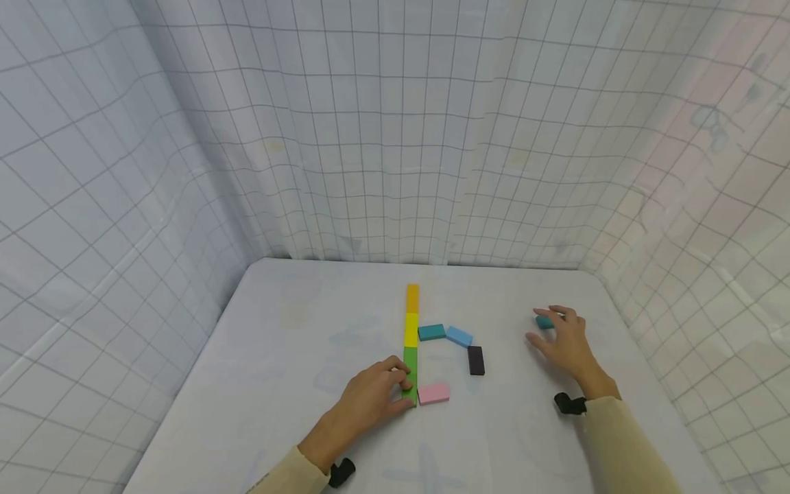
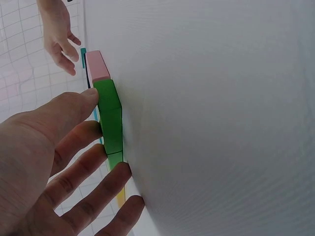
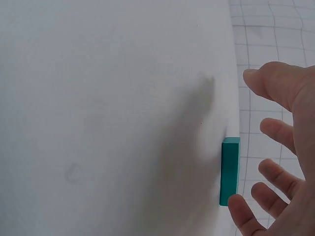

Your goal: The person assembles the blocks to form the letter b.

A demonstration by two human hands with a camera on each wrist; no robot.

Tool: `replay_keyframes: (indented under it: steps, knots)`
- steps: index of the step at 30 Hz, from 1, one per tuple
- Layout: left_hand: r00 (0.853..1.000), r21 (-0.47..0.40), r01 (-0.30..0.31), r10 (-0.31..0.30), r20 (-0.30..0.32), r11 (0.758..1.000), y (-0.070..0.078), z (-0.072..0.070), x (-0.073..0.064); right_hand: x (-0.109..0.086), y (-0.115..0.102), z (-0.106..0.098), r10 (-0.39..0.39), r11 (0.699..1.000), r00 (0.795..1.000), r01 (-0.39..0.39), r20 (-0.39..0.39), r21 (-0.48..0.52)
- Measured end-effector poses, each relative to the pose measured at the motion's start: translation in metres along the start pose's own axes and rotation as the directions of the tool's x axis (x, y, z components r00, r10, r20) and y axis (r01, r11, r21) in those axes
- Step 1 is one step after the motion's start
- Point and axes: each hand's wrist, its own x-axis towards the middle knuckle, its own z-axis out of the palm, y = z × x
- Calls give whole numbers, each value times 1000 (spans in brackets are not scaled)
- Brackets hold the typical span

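My left hand (image 1: 372,396) is at the near end of a straight column of blocks, its thumb and fingers spread along the green blocks (image 2: 109,115). Thumb and fingertips appear to touch the green side without wrapping round it. Beyond the green come a yellow block (image 1: 411,330) and an orange block (image 1: 413,299). A pink block (image 1: 434,394) lies against the column's right side near its bottom. Over at the right, my right hand (image 1: 566,346) hovers with spread fingers above a separate teal block (image 3: 230,169). Its fingers partly cover that block in the head view.
From the column's yellow part, another teal block (image 1: 431,332), a light blue block (image 1: 459,336) and a black block (image 1: 476,360) form a curve to the right. They lie on a white table (image 1: 296,343), with grid-patterned curtains (image 1: 395,137) around its back and sides.
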Motion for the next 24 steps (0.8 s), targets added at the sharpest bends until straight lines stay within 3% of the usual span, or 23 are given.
replay_keyframes:
  steps: [2, 9, 24]
  knots:
    - [999, 0, 34, -34, 24, 999, 9, -7, 1, 2, 1, -1, 15, 1000, 1000, -15, 2, -4]
    - [996, 15, 72, -73, 52, 997, 9, -5, 1, 6, 9, -5, 60, 998, 998, -60, 30, -21]
    - [997, 7, 62, -62, 51, 998, 12, -8, 2, 12, 24, -5, 115, 993, 989, -112, 87, -45]
